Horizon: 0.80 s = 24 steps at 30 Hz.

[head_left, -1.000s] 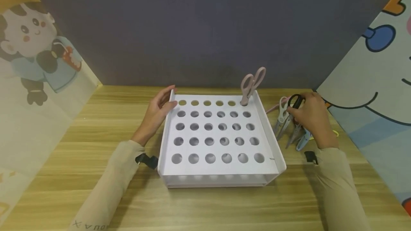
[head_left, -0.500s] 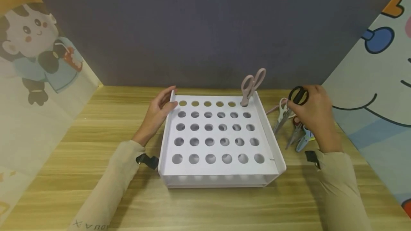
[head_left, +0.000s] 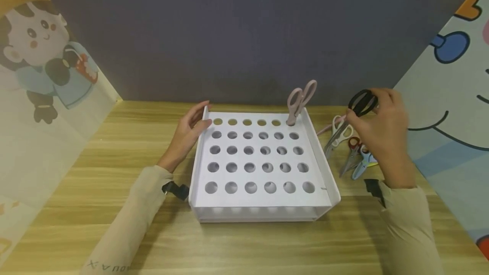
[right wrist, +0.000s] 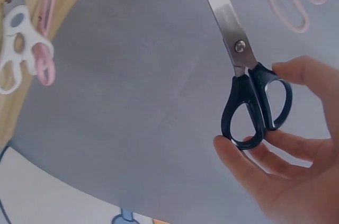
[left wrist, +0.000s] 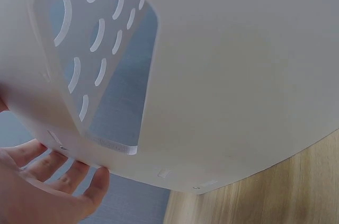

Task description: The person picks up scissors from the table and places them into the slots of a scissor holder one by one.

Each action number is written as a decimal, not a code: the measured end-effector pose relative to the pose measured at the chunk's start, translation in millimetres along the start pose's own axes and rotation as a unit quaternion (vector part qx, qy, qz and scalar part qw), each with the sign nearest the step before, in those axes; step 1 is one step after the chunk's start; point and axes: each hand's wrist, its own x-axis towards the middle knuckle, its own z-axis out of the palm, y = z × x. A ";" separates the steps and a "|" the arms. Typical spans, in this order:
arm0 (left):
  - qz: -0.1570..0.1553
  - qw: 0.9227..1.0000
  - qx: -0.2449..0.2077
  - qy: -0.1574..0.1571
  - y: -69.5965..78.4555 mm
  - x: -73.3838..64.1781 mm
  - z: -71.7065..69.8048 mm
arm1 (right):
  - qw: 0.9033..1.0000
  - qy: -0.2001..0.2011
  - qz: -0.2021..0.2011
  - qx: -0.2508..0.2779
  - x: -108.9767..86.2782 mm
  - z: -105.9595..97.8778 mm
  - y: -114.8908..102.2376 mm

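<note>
My right hand [head_left: 387, 135] pinches black-handled scissors [head_left: 362, 103] by the handle loops, raised above the table with the blades slanting down to the left. In the right wrist view the thumb and fingertips hold these scissors [right wrist: 246, 94] at the loops' edges. A white rack [head_left: 248, 200] with rows of round holes stands in the middle. My left hand [head_left: 186, 133] grips its far left corner, thumb on the inner side. From the left wrist view, the fingers [left wrist: 66, 179] bend against the side panel's edge. Pink scissors [head_left: 296, 107] stand handles-up in the far right hole.
Right of the rack lie white scissors [head_left: 345, 133], red-handled scissors [head_left: 353, 143] and light blue scissors [head_left: 361, 166], with a bit of yellow and a pink piece [head_left: 324, 130] beside them. A dark panel [head_left: 248, 33] rises behind the wooden table [head_left: 114, 160]; printed walls flank it.
My right hand has lifted the black-handled scissors up and away from the pile, uncovering more of the white and red-handled scissors. The left hand and the rack have stayed put.
</note>
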 end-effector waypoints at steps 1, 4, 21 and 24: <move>0.000 1.000 0.000 0.000 0.6 -0.1 0.0 | 1.000 0.010 -0.005 0.002 -0.5 -1.5 -2.2; 0.000 1.000 -0.001 -0.003 1.8 -0.3 0.0 | 0.999 0.032 -0.017 0.008 -0.7 -5.3 -7.3; -0.002 1.000 -0.012 0.003 1.5 1.0 -0.1 | 0.986 0.151 -0.055 0.050 -1.8 -21.9 -39.8; -0.004 1.000 -0.016 0.005 0.3 1.5 1.0 | 0.982 0.171 -0.061 0.061 -5.0 -24.4 -53.0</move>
